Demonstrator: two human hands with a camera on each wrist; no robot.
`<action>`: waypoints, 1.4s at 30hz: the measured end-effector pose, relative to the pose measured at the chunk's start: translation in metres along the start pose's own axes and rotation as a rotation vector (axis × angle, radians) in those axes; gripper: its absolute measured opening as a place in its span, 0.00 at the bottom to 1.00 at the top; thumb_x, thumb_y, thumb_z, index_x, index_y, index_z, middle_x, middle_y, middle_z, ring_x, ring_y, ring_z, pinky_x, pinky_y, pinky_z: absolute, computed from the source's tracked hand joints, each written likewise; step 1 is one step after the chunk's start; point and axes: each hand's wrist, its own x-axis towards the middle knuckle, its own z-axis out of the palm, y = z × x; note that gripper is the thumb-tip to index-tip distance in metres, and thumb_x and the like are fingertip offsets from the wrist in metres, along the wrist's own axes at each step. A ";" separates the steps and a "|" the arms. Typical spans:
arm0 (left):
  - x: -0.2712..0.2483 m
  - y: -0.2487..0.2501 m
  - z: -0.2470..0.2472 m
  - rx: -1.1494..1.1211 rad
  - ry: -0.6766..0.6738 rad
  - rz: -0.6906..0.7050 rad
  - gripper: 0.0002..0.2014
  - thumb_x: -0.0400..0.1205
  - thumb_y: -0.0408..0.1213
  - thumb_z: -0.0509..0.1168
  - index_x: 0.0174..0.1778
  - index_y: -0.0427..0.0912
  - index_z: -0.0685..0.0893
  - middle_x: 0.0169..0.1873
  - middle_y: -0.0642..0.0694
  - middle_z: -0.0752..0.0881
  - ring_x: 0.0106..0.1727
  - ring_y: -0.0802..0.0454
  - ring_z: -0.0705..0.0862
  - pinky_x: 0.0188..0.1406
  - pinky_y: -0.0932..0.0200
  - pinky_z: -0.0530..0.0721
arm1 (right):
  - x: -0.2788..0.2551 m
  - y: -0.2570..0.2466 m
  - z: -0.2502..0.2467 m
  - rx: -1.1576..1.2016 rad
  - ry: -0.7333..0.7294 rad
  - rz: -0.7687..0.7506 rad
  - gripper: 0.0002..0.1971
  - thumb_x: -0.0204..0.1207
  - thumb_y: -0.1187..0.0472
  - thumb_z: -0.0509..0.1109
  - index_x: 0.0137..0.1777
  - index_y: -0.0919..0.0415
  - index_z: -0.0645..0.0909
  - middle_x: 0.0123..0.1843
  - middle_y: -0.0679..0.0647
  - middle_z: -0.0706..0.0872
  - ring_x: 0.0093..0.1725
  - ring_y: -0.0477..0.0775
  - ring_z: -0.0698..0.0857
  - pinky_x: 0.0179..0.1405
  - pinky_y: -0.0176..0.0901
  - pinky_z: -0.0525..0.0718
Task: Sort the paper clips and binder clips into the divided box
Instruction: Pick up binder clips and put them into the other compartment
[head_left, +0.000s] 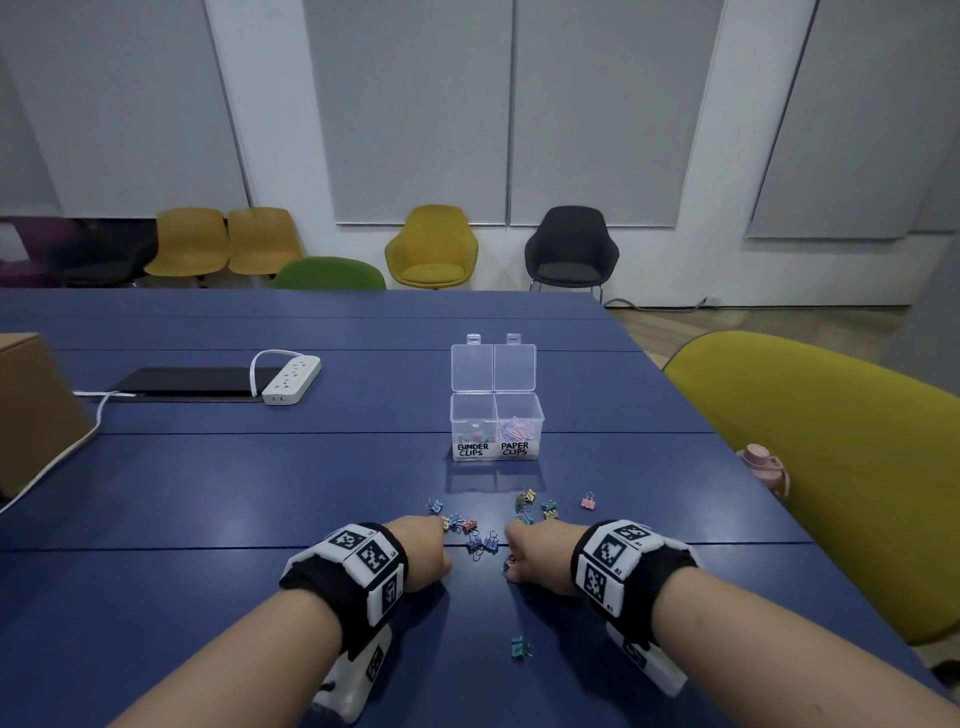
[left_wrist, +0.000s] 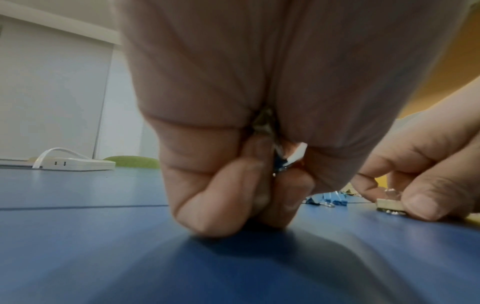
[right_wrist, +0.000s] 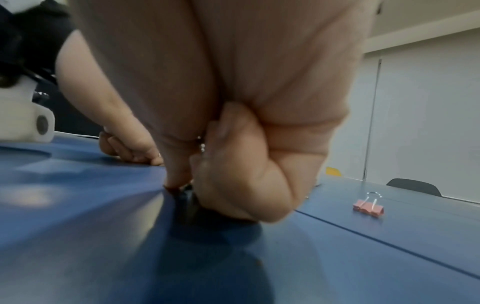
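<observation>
A clear divided box (head_left: 496, 415) stands open mid-table, with binder clips in its left cell and paper clips in its right cell. Several coloured binder clips (head_left: 470, 527) lie scattered in front of it. My left hand (head_left: 441, 540) rests on the table as a fist, and a blue binder clip (left_wrist: 280, 162) shows inside the curled fingers (left_wrist: 215, 207). My right hand (head_left: 511, 564) is curled too, its thumb and finger pinching a binder clip (left_wrist: 389, 204) that lies on the table. A pink binder clip (right_wrist: 368, 207) lies to the right of it.
One blue binder clip (head_left: 521, 648) lies nearer me, between my forearms. A white power strip (head_left: 291, 382), a black pad (head_left: 192, 382) and a cardboard box (head_left: 36, 410) are at the left. A pink bottle (head_left: 763, 467) and a yellow chair (head_left: 831, 467) are at the table's right edge.
</observation>
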 end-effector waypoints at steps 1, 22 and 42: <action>0.001 -0.001 0.000 -0.016 -0.007 -0.002 0.08 0.83 0.37 0.53 0.55 0.40 0.73 0.51 0.40 0.79 0.52 0.43 0.78 0.52 0.55 0.75 | 0.000 0.000 0.000 -0.015 0.003 -0.013 0.11 0.84 0.54 0.60 0.52 0.60 0.63 0.64 0.67 0.81 0.50 0.59 0.76 0.46 0.46 0.71; 0.035 -0.030 -0.065 -1.424 -0.153 -0.151 0.10 0.82 0.27 0.55 0.34 0.36 0.74 0.24 0.42 0.78 0.19 0.54 0.75 0.13 0.68 0.73 | 0.004 0.052 -0.042 0.873 0.095 0.085 0.10 0.82 0.63 0.58 0.37 0.57 0.67 0.27 0.54 0.69 0.20 0.47 0.63 0.18 0.30 0.61; 0.049 -0.022 -0.084 -0.875 0.320 0.348 0.07 0.80 0.34 0.65 0.37 0.46 0.80 0.31 0.52 0.82 0.31 0.58 0.80 0.30 0.65 0.77 | 0.121 0.008 -0.151 0.677 0.328 -0.021 0.09 0.79 0.72 0.59 0.40 0.58 0.72 0.44 0.61 0.82 0.38 0.60 0.85 0.40 0.49 0.90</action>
